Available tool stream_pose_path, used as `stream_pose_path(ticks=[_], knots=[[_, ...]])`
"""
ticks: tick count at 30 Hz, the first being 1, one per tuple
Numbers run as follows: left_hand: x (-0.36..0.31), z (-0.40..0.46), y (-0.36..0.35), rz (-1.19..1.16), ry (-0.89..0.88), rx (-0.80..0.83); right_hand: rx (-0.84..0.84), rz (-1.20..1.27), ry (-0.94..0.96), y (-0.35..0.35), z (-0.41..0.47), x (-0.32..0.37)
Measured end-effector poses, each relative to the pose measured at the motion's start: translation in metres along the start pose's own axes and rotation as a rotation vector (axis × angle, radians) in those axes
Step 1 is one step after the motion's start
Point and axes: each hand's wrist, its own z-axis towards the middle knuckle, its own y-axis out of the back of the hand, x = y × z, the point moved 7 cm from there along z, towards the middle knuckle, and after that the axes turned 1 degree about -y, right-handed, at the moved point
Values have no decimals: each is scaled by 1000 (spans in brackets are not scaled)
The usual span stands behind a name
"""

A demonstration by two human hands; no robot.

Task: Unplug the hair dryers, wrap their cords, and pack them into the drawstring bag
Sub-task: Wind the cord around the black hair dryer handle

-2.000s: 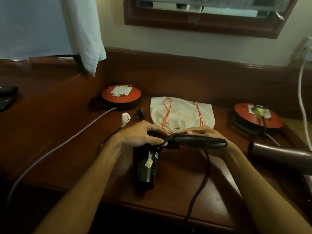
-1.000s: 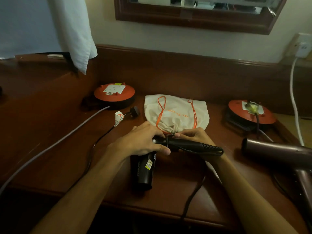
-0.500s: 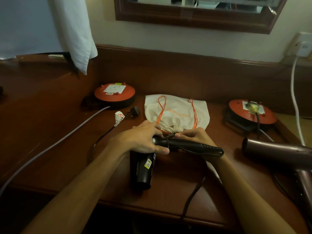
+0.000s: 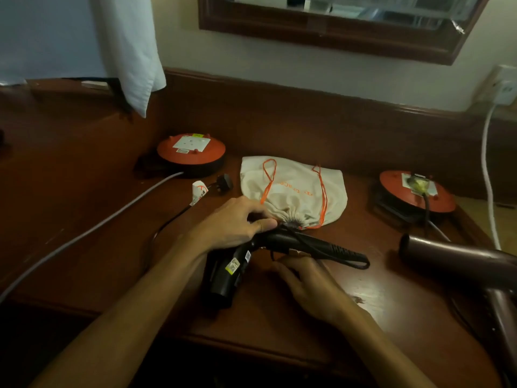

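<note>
- Now the right hand has dropped from behind the handle to the near side of it, below the grip, fingers curled under; whether it pinches the cord there I cannot tell.
- Meanwhile the left hand stays clamped where barrel meets handle of the black hair dryer, which lies on the desk just in front of the drawstring bag.
- One turn of cord already crosses the handle, so the wrap looks begun, not finished.
- Its plug lies loose beside the left reel.
- Still plugged into the right reel, the brown hair dryer waits, and the bag's mouth is cinched.
</note>
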Motion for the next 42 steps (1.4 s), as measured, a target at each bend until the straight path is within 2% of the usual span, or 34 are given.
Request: stream_pose_path(ticks=[2,5,8,11,18,21,25,28,31,33,39,42], knots=[[1,3,-3,-29,9,87,-76,0,-17,4,-1,-4],[3,-1,-1,-120,-1,85,-122,-40,-40,6,2,-9],[4,-6,-2,-97,6,106,-160,-84,-82,12,7,-17],[4,-3,-2,-17,28,158,-143,-132,-111,20,11,-23],[4,12,-11,114,177,405,-71,-223,-100,21,16,-25],[7,14,-13,140,166,381,-52,-190,-82,20,16,-24],[8,15,-12,182,145,254,17,-13,-37,23,13,-10],[6,17,-10,239,117,203,69,239,-180,17,-4,-5],[3,15,-11,265,104,196,74,595,-360,7,-25,5],[0,14,-11,306,83,180,79,697,-400,3,-35,16],[-10,11,-15,389,31,155,122,376,-251,28,-40,43],[-11,8,-15,383,30,146,163,366,-250,42,-43,49]])
